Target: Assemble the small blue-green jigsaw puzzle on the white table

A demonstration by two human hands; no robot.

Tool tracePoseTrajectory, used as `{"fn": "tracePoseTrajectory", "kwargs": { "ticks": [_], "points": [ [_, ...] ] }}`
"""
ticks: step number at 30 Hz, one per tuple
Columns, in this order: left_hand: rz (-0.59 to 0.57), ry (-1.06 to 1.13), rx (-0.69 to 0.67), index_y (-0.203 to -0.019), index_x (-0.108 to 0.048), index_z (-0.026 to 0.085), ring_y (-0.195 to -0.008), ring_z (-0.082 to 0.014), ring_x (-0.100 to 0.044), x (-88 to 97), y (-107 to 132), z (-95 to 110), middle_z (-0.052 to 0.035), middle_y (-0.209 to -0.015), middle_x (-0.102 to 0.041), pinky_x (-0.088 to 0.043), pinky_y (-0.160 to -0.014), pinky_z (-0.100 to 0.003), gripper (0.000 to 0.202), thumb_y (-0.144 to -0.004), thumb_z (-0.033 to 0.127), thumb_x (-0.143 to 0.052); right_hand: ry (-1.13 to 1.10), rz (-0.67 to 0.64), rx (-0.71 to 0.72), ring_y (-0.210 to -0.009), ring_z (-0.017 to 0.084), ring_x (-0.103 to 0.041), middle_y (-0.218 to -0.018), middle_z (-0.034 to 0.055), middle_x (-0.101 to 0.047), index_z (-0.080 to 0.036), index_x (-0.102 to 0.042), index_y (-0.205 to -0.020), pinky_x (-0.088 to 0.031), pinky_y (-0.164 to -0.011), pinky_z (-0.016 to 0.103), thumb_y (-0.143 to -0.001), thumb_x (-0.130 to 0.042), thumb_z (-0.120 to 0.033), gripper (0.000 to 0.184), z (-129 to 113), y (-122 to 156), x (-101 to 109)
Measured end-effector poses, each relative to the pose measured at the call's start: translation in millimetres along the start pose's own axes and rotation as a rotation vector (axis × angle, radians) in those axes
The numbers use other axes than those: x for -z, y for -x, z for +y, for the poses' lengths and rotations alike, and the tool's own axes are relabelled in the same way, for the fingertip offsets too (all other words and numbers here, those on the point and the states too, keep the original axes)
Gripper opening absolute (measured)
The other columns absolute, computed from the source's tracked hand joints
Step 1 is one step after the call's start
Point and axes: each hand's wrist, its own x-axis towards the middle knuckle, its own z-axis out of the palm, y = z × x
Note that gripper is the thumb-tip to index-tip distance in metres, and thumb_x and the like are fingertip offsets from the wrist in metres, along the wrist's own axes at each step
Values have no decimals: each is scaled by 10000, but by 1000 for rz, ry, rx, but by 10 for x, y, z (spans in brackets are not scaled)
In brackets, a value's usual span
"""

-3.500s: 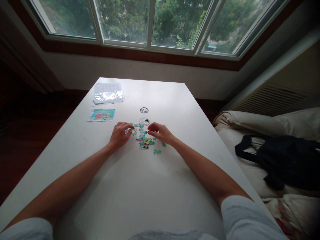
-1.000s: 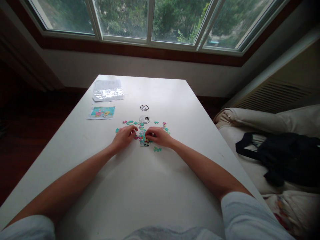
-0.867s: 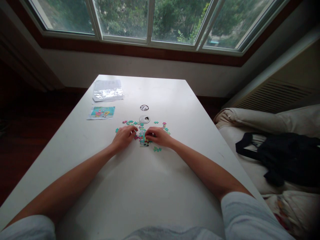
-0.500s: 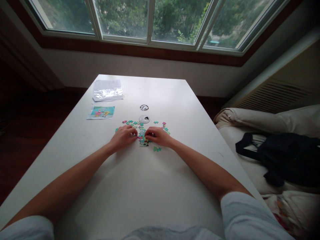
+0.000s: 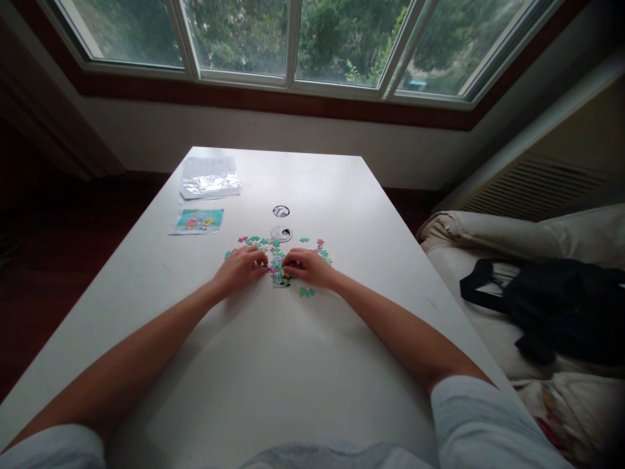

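Observation:
A small joined section of a jigsaw puzzle [image 5: 281, 280] lies on the white table between my two hands. My left hand [image 5: 243, 267] is at its left side, thumb and fingers pinched on a pink puzzle piece [image 5: 269, 269]. On the right, my right hand [image 5: 308, 266] has its fingers curled and drawn together at the section's right edge; whatever is at its fingertips is hidden. Loose green and pink puzzle pieces [image 5: 254, 240] are spread behind my hands. Several green pieces [image 5: 306, 292] lie just in front of my right hand.
A round tin lid [image 5: 282, 233] and a dark-rimmed disc [image 5: 281, 211] lie beyond the pieces. At the left are a colourful picture sheet [image 5: 200, 221] and a clear plastic bag [image 5: 211, 177] with paper. A dark garment [image 5: 547, 306] rests on the pale sofa [image 5: 527, 238] to the right.

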Motion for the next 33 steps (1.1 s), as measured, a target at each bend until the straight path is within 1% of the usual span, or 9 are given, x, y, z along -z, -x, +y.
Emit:
{"fn": "tracePoseTrajectory", "kwargs": {
  "ticks": [7, 9, 11, 13, 17, 20, 25, 29, 33],
  "points": [
    [7, -20, -18, -883, -717, 252, -854, -198, -587, -25, -1, -5, -24, -899, -672, -435, -787, -320, 100, -876, 314, -638, 13, -4, 4, -746, 120, -545, -852, 18, -634, -177, -708, -911, -410, -715, 234, -906, -638, -219, 82, 12, 3, -2],
    [26, -38, -26, -895, -719, 252, -877, -207, -589, -45, -5, -20, -31, -916, -679, -442, -817, -335, 122, -897, 322, -618, 17, -1, 1, -745, 121, -543, -854, 19, -636, -178, -709, -915, -410, -717, 236, -906, -639, -220, 82, 12, 3, -3],
    [83, -65, -25, -923, -722, 250, -928, -221, -591, -57, -15, -74, -42, -956, -685, -444, -882, -360, 155, -923, 310, -579, 20, 2, -1, -742, 121, -542, -858, 20, -638, -178, -709, -916, -410, -716, 236, -906, -639, -224, 84, 13, 3, -7],
    [175, -105, 9, -954, -725, 242, -1000, -239, -584, -52, -32, -177, -58, -1010, -684, -433, -956, -386, 189, -939, 292, -543, 17, -3, -4, -732, 117, -541, -861, 20, -640, -178, -708, -915, -409, -709, 234, -909, -636, -227, 87, 18, 4, -11],
    [295, -204, 158, -1077, -732, 236, -1061, -272, -556, 9, -74, -435, -83, -1101, -665, -426, -995, -423, 255, -933, 321, -540, 14, -8, -6, -717, 111, -539, -863, 16, -642, -180, -705, -911, -408, -697, 230, -910, -632, -225, 85, 43, 9, -20],
    [304, -232, 210, -1122, -731, 239, -1075, -279, -550, 49, -94, -545, -93, -1125, -658, -421, -1004, -429, 287, -926, 345, -550, 16, -2, -6, -723, 112, -542, -870, 16, -641, -184, -707, -917, -410, -703, 231, -909, -634, -228, 85, 64, 9, -24],
    [301, -241, 230, -1002, -741, 237, -1018, -266, -566, 52, -108, -573, -92, -1045, -674, -435, -961, -408, 233, -920, 350, -555, 25, -6, -2, -737, 116, -548, -870, 18, -637, -183, -708, -919, -408, -708, 231, -911, -631, -234, 92, 68, 5, -21],
    [310, -223, 251, -1071, -735, 236, -958, -246, -581, 61, -110, -635, -76, -983, -688, -446, -928, -382, 269, -922, 356, -546, 30, -10, -5, -742, 115, -550, -874, 18, -643, -186, -709, -923, -408, -709, 228, -910, -632, -230, 90, 62, 5, -21],
    [296, -230, 252, -1016, -766, 247, -946, -247, -593, 106, -97, -679, -75, -976, -693, -450, -911, -380, 261, -919, 341, -541, 22, -4, 2, -738, 112, -549, -871, 15, -641, -187, -709, -919, -406, -703, 224, -909, -633, -226, 86, 56, 7, -23]
  ]
}}
